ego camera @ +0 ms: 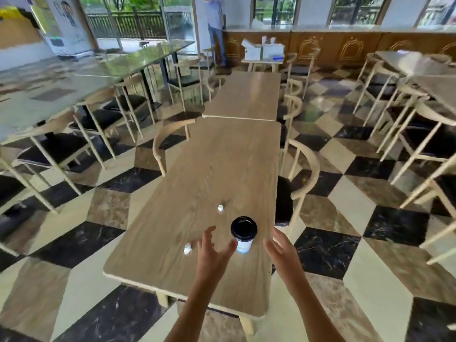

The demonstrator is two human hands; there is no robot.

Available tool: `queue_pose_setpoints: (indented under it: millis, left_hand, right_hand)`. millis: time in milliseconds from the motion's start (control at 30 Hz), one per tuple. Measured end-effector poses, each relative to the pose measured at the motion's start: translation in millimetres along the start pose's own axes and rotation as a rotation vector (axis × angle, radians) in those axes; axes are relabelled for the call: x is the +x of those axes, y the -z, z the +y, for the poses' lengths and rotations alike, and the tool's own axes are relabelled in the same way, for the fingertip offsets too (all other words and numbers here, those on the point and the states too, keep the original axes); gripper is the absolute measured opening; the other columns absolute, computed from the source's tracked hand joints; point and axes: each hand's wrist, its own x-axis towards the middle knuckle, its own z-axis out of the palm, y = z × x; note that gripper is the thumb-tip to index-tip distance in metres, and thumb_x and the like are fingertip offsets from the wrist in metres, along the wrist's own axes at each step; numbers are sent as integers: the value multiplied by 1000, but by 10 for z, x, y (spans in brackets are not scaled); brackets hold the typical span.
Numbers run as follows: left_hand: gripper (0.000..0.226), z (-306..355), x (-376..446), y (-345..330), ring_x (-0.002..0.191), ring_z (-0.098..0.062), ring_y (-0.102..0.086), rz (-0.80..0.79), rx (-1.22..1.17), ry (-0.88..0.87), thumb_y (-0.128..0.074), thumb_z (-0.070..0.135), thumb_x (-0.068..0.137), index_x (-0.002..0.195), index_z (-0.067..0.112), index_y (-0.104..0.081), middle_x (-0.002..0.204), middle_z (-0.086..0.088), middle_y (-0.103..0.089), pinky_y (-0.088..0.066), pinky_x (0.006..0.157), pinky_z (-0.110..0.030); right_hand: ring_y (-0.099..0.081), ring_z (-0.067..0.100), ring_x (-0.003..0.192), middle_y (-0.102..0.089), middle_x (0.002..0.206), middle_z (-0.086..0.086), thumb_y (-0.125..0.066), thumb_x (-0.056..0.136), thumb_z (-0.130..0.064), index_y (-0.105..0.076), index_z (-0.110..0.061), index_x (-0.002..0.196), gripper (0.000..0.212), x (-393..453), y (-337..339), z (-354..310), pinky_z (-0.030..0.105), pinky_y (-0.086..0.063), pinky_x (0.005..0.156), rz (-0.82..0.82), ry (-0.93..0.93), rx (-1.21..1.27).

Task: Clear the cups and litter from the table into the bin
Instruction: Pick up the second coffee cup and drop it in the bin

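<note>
the left hand (212,253) is open, its fingers (208,234) spread wide and holding nothing; the thumb tip is just beside the white paper cup with a round black plastic lid (243,233), maybe touching it, i cannot tell. the right hand (280,250) is open too, fingers loosely curved, empty, near the cup's other side. the cup stands upright between both hands on the long table of pale wood grain (197,183). a pale blue mark on the cup is too blurred to read. one small crumpled white paper ball (187,249) lies just left of the left fingers, another crumpled white scrap (220,208) beyond them.
</note>
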Motion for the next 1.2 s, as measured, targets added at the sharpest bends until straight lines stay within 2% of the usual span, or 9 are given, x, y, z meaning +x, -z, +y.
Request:
queue_pose_setpoints:
  millis: [267,400,533,667,800,933,1067,1100,1200]
  left_hand:
    - [80,-197,810,-433,106,6,-45,-295,250,-54,-71,62,57,129,35,-49,130,5,-47,-41,88,-24]
    - [95,-271,943,-619,124,-15,-44,-427,321,-111,-81,52,58,142,29,-43,138,0,-37,-48,99,-36]
    - [91,-341,1047,-725,126,-24,-44,-407,404,-177,-86,34,66,145,28,-41,139,-5,-39,-46,98,-39]
    - [83,-355,1099,-710,120,-17,-44,-401,368,-121,-83,29,68,140,33,-43,135,-2,-43,-48,97,-40]
    - [76,-329,1064,-668,122,-13,-45,-431,312,-124,-81,29,67,134,37,-46,123,11,-45,-45,96,-33]
    - [74,-224,904,-764,114,-12,-53,-524,245,-91,-82,28,68,132,34,-47,125,8,-49,-45,94,-30]
    - [64,27,464,-1152,104,-4,-61,-680,179,-161,-83,15,69,123,31,-52,120,5,-59,-50,90,-26]
    - [66,25,456,-1188,105,-7,-61,-686,171,-151,-83,16,69,127,28,-52,122,3,-59,-49,88,-24]
    - [77,150,108,-1499,113,-17,-59,-805,191,-166,-83,21,72,140,24,-47,134,-3,-54,-48,87,-25]
  right_hand:
    - [-55,7,129,-56,144,4,-56,98,-34,-54,-17,137,42,395,-349,337,33,-44,107,178,-141,69]
    - [-46,13,138,-51,149,0,-52,99,-37,-46,-18,146,50,460,-442,498,32,-36,114,258,-227,76]
    - [-44,19,141,-50,151,4,-50,101,-36,-44,-16,148,51,567,-532,634,43,-34,118,298,-307,79]
    - [-47,18,138,-51,148,1,-52,100,-31,-43,-14,147,51,606,-641,768,35,-36,115,324,-346,109]
    - [-57,19,127,-57,142,7,-56,99,-21,-48,-10,142,45,608,-703,854,39,-43,110,367,-372,213]
    - [-65,23,112,-67,125,8,-58,96,-23,-56,-14,134,39,460,-627,907,39,-49,100,420,-389,274]
    - [-58,13,76,-60,89,-7,-60,94,-35,-57,-18,129,39,57,-251,983,18,-45,66,624,-430,339]
    - [-57,10,74,-59,89,-8,-59,94,-37,-55,-19,130,40,47,-204,958,17,-44,66,629,-431,337]
    - [-62,11,96,-61,111,-6,-59,93,-43,-50,-23,137,49,-287,137,1002,19,-46,76,726,-429,362]
